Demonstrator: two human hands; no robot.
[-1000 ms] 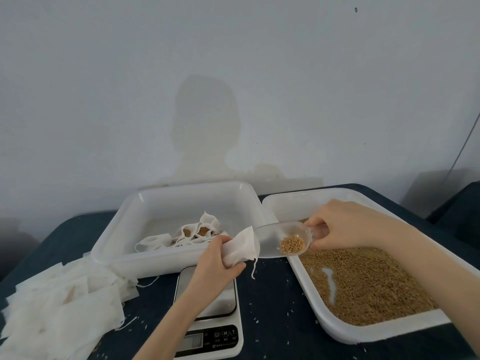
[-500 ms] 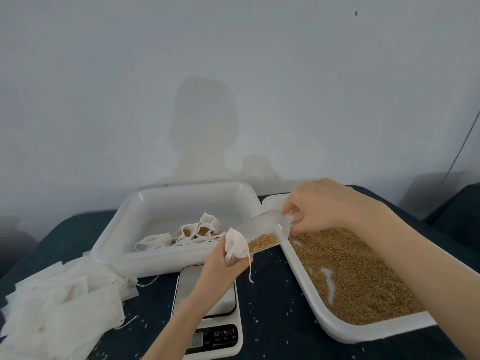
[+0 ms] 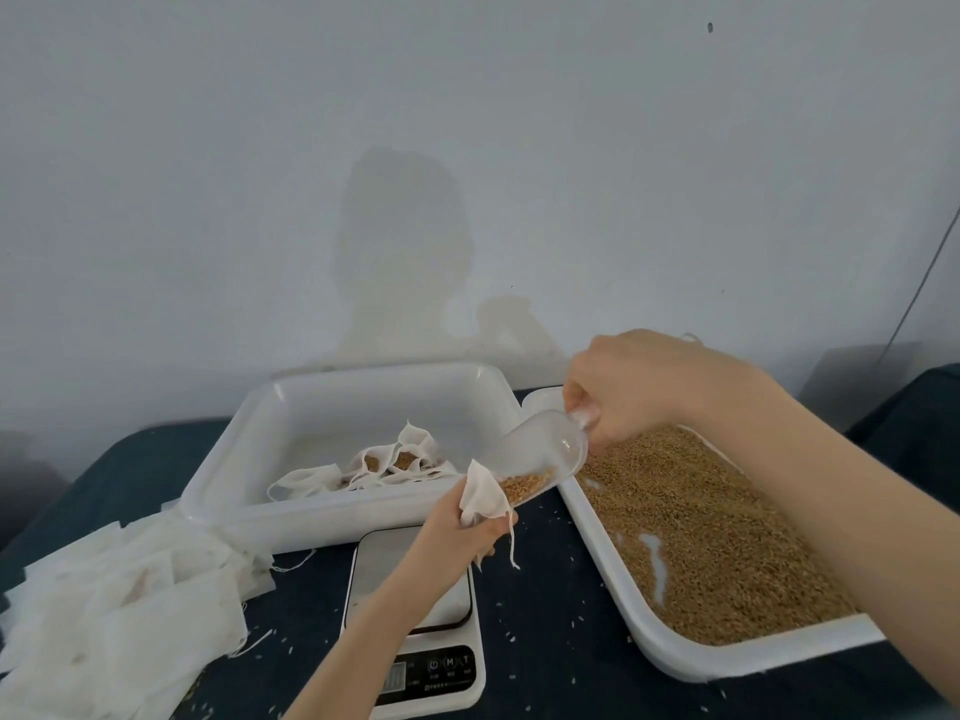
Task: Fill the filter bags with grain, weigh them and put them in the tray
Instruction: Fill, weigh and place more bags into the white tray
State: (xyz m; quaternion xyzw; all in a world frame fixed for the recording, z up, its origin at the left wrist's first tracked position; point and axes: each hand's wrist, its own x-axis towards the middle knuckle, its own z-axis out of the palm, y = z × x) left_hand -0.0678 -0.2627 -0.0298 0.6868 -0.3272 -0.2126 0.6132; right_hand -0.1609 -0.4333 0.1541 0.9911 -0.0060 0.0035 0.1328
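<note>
Your left hand pinches the filter bag mouth-up right over the scale, so any spill lands close by. Your right hand grips the handle of the clear scoop, coming in from 2 o'clock and tipped down w/ its lip at the bag's mouth. Grain sits at the lip (some likely sliding in). The bag is white, thin, crumpled, w/ a string dangling.

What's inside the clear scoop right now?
Brown grain lies at the clear scoop's lowered lip, against the filter bag. The bag's inside is hidden.
</note>
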